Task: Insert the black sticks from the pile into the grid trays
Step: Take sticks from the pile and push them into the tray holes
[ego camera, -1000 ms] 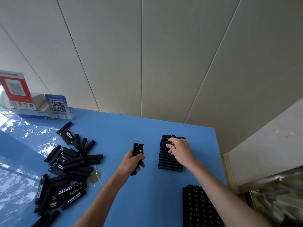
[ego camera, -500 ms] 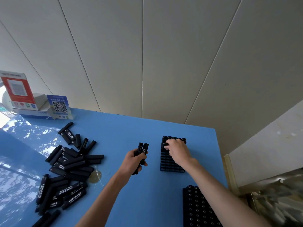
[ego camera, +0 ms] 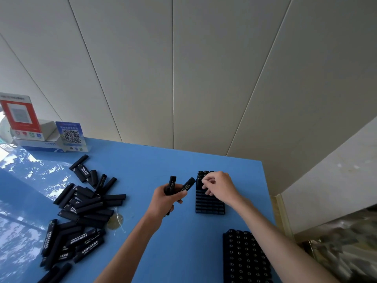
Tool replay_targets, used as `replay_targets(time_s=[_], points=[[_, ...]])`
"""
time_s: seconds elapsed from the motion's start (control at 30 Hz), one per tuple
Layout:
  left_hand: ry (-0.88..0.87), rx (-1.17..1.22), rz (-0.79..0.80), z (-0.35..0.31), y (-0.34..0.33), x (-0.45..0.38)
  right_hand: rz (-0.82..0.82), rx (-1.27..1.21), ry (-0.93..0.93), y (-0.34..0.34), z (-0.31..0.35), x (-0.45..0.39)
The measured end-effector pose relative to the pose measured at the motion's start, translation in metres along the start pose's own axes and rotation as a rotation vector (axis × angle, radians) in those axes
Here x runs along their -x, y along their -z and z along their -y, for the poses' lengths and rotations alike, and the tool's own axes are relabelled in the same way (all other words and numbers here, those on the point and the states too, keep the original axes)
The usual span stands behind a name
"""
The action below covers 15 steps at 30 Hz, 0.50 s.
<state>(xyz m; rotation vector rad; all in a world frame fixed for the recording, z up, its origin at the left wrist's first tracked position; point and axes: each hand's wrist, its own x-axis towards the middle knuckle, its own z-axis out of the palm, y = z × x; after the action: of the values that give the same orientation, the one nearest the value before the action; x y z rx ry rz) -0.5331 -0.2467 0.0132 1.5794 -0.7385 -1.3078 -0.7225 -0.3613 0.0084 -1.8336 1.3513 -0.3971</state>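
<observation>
Beside the grid tray (ego camera: 210, 203), the left hand (ego camera: 166, 201) clamps 2 light, rigid sticks (ego camera: 179, 185) mid-shaft, while the right hand (ego camera: 221, 187) hovers loosely curled.

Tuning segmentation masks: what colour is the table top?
Blue table top, glossy with reflections at its left; head view, the only one.

two black sticks (ego camera: 179, 185) are gripped in the left hand (ego camera: 166, 200); the right hand (ego camera: 221, 187) is held, fingers curled, over a grid tray (ego camera: 209, 206) on the blue table (ego camera: 163, 252), beside a pile (ego camera: 81, 211).
</observation>
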Motion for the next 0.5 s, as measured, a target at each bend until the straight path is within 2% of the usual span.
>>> replay_targets(time_s=[0.17, 0.4, 0.5], points=[[-0.019, -0.015, 0.003, -0.005, -0.012, 0.002, 0.148, -0.366, -0.033, 0.02, 0.019, 0.015], [-0.035, -0.038, 0.039, -0.007, -0.027, 0.007, 0.183, -0.482, -0.028, 0.033, 0.013, 0.023], [0.025, -0.013, 0.002, -0.003, -0.025, 0.006, 0.145, -0.496, -0.033, 0.04, 0.009, 0.024]])
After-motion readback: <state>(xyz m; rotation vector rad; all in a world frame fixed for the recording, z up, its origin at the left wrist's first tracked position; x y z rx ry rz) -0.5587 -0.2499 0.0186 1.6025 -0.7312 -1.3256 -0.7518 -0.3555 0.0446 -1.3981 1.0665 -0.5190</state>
